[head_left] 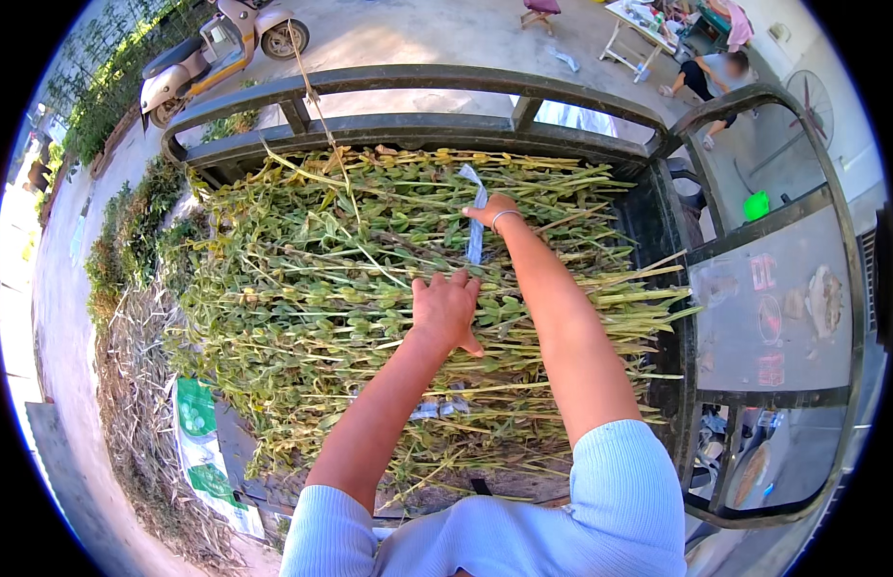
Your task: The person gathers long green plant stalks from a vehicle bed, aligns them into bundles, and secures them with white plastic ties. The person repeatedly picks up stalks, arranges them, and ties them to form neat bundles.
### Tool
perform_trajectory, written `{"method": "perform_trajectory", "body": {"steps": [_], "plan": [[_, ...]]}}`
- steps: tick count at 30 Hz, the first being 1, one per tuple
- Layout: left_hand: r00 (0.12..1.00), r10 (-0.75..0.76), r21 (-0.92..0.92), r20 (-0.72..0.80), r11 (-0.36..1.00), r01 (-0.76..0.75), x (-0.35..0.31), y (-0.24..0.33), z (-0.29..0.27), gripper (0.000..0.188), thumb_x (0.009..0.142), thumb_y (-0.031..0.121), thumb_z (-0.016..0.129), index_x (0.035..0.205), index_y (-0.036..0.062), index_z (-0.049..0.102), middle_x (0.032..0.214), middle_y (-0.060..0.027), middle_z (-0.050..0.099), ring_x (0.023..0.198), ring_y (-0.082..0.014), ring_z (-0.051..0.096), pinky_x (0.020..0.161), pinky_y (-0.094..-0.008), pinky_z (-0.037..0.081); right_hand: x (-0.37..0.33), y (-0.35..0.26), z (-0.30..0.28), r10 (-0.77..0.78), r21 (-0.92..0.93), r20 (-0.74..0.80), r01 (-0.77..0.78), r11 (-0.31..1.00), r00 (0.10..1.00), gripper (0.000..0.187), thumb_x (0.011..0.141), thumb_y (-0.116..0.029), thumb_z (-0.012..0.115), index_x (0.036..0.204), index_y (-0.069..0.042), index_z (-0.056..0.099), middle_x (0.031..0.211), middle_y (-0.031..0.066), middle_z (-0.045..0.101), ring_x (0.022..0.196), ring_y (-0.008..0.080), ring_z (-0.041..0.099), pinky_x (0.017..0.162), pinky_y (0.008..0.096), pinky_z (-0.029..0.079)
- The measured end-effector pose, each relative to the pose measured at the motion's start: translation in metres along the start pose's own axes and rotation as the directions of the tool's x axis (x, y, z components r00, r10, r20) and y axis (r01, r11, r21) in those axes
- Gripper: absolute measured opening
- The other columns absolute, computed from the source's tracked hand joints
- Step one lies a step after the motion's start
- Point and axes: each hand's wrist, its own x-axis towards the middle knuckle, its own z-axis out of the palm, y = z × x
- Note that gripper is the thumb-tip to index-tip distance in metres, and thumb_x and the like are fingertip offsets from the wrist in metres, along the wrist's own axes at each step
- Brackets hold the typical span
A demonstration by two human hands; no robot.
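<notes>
A thick layer of cut leafy stalks (302, 298), green to yellow, fills a dark metal-railed cart bed, their bare ends pointing right. My left hand (446, 310) lies palm down on the middle of them, thumb out and fingers somewhat apart. Farther away and to the right, my right hand (494, 212), with a bracelet at the wrist, is closed over a pale blue strip (476, 244) that runs across the stalks. Its far end sticks out beyond the hand; most fingers are hidden. A second pale strip (440, 409) crosses the stalks nearer to me.
Metal rails (417, 77) border the far side, and a framed panel (773, 317) stands at the right. A thin rope (316, 96) hangs over the far rail. Dry stalks (148, 413) lie at the left. Beyond are a scooter (215, 58), a table (643, 34) and another person (711, 77).
</notes>
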Motion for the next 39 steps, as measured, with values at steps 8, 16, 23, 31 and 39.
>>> {"method": "perform_trajectory", "body": {"steps": [8, 16, 23, 31, 39], "plan": [[1.0, 0.004, -0.016, 0.02, 1.0, -0.004, -0.001, 0.003, 0.0, 0.112, 0.047, 0.055, 0.087, 0.14, 0.0169, 0.038, 0.144, -0.0011, 0.04, 0.123, -0.0268, 0.047, 0.098, -0.0487, 0.038, -0.005, 0.012, 0.01, -0.116, 0.674, 0.006, 0.081, 0.734, 0.993, 0.008, 0.084, -0.01, 0.061, 0.085, -0.002, 0.059, 0.07, 0.0099, 0.061, 0.064, 0.025, 0.064, 0.059, 0.038, 0.053], [0.998, -0.029, 0.039, -0.051, 0.999, 0.031, -0.011, 0.011, 0.007, 0.101, 0.048, 0.056, 0.086, 0.132, 0.016, 0.047, 0.132, 0.0011, 0.048, 0.116, -0.0244, 0.05, 0.094, -0.0452, 0.039, -0.176, 0.006, -0.015, -0.455, 0.844, 0.006, 0.24, 0.48, 0.891, 0.017, 0.094, -0.008, 0.046, 0.097, 0.004, 0.058, 0.062, 0.0025, 0.053, 0.056, 0.013, 0.053, 0.059, 0.0269, 0.046], [0.951, 0.032, 0.089, -0.309, 0.996, -0.004, -0.035, 0.001, 0.031, 0.107, 0.049, 0.053, 0.086, 0.136, 0.0105, 0.042, 0.135, -0.0057, 0.043, 0.122, -0.0256, 0.044, 0.099, -0.0471, 0.038, -0.246, 0.03, 0.054, -0.563, 0.138, -0.731, 0.892, 0.431, 0.385, 0.01, 0.089, -0.011, 0.052, 0.09, -0.003, 0.058, 0.069, 0.0163, 0.06, 0.063, 0.0338, 0.059, 0.057, 0.0417, 0.047], [0.531, 0.072, -0.054, -0.845, 0.975, -0.217, -0.161, 0.026, 0.122, 0.032, 0.069, 0.01, 0.073, 0.099, 0.0062, 0.06, 0.102, -0.008, 0.057, 0.084, -0.0281, 0.056, 0.074, -0.0403, 0.049, -0.24, 0.035, 0.055, -0.543, 0.192, -0.698, 0.853, 0.485, 0.466, 0.007, 0.087, -0.007, 0.053, 0.085, 0.0, 0.052, 0.083, 0.0185, 0.066, 0.074, 0.0385, 0.063, 0.061, 0.0445, 0.05], [0.701, -0.521, -0.481, -0.487, 0.83, 0.283, -0.15, 0.042, 0.224, 0.031, 0.077, 0.008, 0.063, 0.107, 0.0066, 0.061, 0.105, -0.0098, 0.058, 0.09, -0.0307, 0.062, 0.07, -0.0417, 0.053, -0.244, 0.035, 0.054, -0.542, 0.214, -0.681, 0.841, 0.498, 0.493, 0.013, 0.091, -0.009, 0.049, 0.082, 0.0, 0.051, 0.088, 0.0191, 0.069, 0.072, 0.0352, 0.066, 0.058, 0.0409, 0.051]]}}
